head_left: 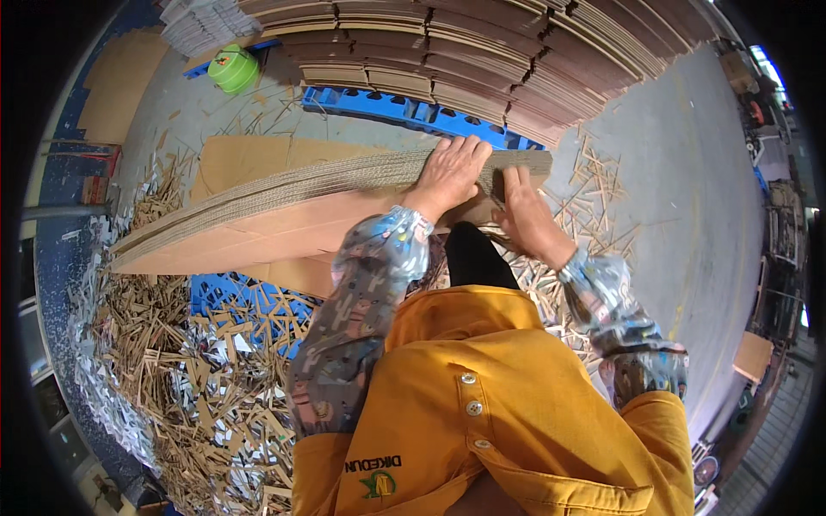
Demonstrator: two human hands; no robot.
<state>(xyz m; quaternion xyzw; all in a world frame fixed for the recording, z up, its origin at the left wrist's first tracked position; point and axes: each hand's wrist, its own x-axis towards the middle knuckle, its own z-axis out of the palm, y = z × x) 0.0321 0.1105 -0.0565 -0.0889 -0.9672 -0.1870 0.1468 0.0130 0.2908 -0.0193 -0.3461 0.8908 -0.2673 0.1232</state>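
A thick stack of corrugated cardboard sheets (284, 191) stands on edge in front of me, its fluted edges facing up and its brown face toward me. Bent over the top edge, the fingers of my left hand (449, 179) grip the stack right of its middle. Close by, my right hand (531, 218) holds the stack near its right end, fingers over the edge beside a dark notch. The thumbs and the undersides of the sheets are partly hidden. Patterned sleeve covers reach to both wrists.
Beyond the stack, a tall pile of cardboard (447, 52) sits on a blue pallet (387, 107). Cardboard scraps (189, 387) lie thick at the left, around another blue pallet (249, 301). Farther off are a green bucket (233, 69) and grey floor (680, 172).
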